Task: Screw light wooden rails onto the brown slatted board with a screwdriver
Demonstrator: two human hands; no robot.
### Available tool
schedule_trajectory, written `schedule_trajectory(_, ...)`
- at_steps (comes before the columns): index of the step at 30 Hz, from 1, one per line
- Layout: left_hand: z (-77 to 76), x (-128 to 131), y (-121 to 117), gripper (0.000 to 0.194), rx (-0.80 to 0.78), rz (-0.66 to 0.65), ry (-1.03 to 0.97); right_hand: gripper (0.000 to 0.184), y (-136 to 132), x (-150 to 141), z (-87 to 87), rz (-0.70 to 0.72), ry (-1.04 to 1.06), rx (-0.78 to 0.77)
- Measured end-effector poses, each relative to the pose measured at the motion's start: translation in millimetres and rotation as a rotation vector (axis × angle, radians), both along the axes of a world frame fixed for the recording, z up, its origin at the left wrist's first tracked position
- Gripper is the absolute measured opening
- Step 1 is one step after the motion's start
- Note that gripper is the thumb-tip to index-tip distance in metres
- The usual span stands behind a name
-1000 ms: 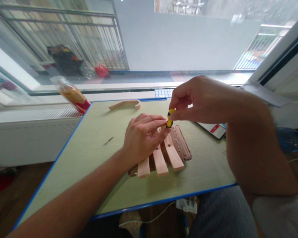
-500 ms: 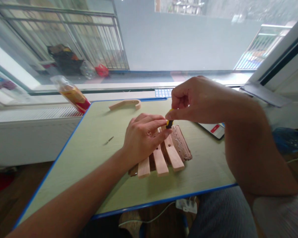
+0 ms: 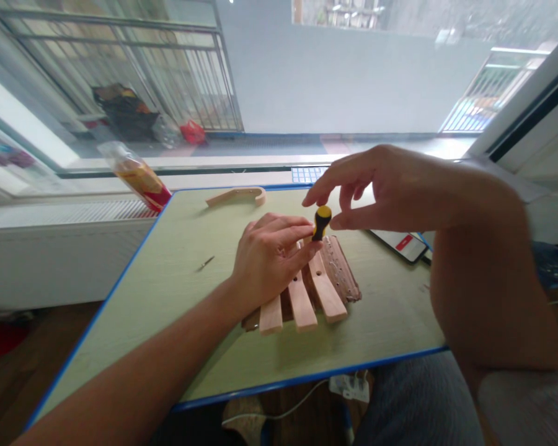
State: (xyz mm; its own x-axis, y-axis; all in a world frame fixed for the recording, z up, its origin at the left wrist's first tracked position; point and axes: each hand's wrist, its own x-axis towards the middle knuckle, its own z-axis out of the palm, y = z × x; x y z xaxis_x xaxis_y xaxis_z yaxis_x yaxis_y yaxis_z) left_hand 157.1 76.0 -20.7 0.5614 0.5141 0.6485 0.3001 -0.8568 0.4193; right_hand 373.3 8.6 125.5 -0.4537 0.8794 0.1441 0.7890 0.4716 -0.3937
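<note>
A short screwdriver point(image 3: 322, 222) with a yellow and black handle stands nearly upright over the rightmost light-wood strip point(image 3: 328, 296). My left hand point(image 3: 274, 251) lies across the wooden strips, its thumb and index finger pinching the lower part of the handle. The screwdriver's tip is hidden. Beneath the strips is a brown wooden board point(image 3: 341, 272) with a rough edge and small holes. Two of the strips show a dark hole. My right hand point(image 3: 372, 192) is open around the top of the handle, thumb and fingers spread apart from it.
A curved wooden hook piece point(image 3: 237, 196) lies at the table's back left. A small metal bit or screw point(image 3: 206, 263) is left of my left hand. A phone-like device point(image 3: 402, 244) sits at the right, partly behind my right arm. A plastic-wrapped package point(image 3: 137, 178) leans by the window.
My right hand has opened and let go of the screwdriver's top, shifting slightly right. The yellow end is now uncovered. My left hand keeps its place.
</note>
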Motion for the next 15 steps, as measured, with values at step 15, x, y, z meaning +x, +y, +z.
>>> schedule_trajectory(15,0.3,0.5,-1.4,0.020,0.015,0.010,0.014,0.014,-0.2,-8.3,-0.7,-0.068,-0.099,0.067)
